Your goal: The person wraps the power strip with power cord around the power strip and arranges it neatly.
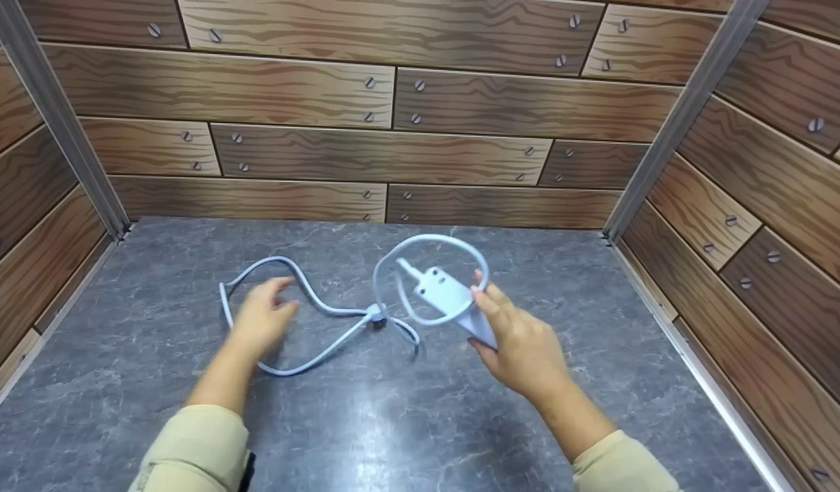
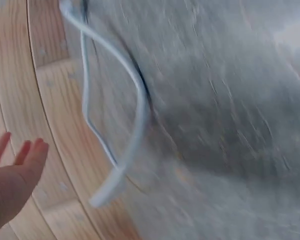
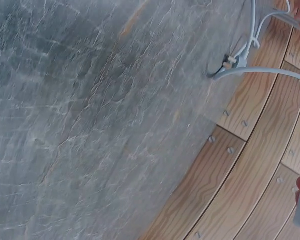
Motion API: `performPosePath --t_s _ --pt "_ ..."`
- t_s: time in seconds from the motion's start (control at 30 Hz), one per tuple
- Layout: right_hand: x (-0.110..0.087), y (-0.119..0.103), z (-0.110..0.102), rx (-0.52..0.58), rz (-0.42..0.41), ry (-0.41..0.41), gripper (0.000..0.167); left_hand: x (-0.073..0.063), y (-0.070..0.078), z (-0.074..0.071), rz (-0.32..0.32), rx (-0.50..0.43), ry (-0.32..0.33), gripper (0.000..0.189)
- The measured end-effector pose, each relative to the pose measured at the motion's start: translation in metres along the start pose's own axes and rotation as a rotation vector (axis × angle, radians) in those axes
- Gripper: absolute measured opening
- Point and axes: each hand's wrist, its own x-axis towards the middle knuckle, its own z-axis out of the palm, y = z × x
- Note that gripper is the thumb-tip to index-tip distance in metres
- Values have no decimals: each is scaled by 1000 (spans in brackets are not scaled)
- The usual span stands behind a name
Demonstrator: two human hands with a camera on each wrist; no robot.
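Pale grey cable [image 1: 310,307] is sprawling across the middle of the marble-patterned bench [image 1: 153,424], and from the head view we are seeing the right hand [image 1: 522,342] gripping the white power strip [image 1: 447,294], lifted off the surface, with one loop of cord arching over it. The left hand [image 1: 262,321] is hovering over the slack loop toward the left edge, fingers relaxed and holding nothing. We are judging that coiling goes best by gathering the slack one loop at a time, keeping the plug [image 1: 377,316] from snagging.

Left wrist view: it is blurred, but the left hand [image 2: 12,182] is showing straight fingers, apart from the cable [image 2: 135,105].

Right wrist view: only the plug [image 3: 230,61] and a run of cable [image 3: 270,72] are showing near the wooden wall [image 3: 250,165]; the hand itself is barely in frame.

Room-wise, we are seeing bare bench along the near edge, while walls are closing in the far, left and right edges.
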Motion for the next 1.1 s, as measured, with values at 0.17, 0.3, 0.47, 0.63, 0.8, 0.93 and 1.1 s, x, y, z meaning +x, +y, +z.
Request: performPosePath --t_s 0.17,0.3,0.47,0.63,0.8,0.93,1.1 --pt "2 -11 0 2 -126 -26 69 -4 38 24 367 -41 146 53" --pt "2 -17 2 5 -231 -39 66 -12 71 31 660 7 194 63" --pt "2 -24 3 8 -297 -42 66 -22 100 39 887 237 98 65" --pt "1 -27 3 1 -336 -50 68 -29 107 44 964 320 67 40" --pt "-4 -19 5 53 -275 -72 74 -31 101 40 959 292 127 22" --pt "-6 -10 6 74 -150 -97 82 -33 98 39 959 270 93 16" --pt "-5 -8 2 22 -68 -150 81 -37 101 39 901 217 -66 13"
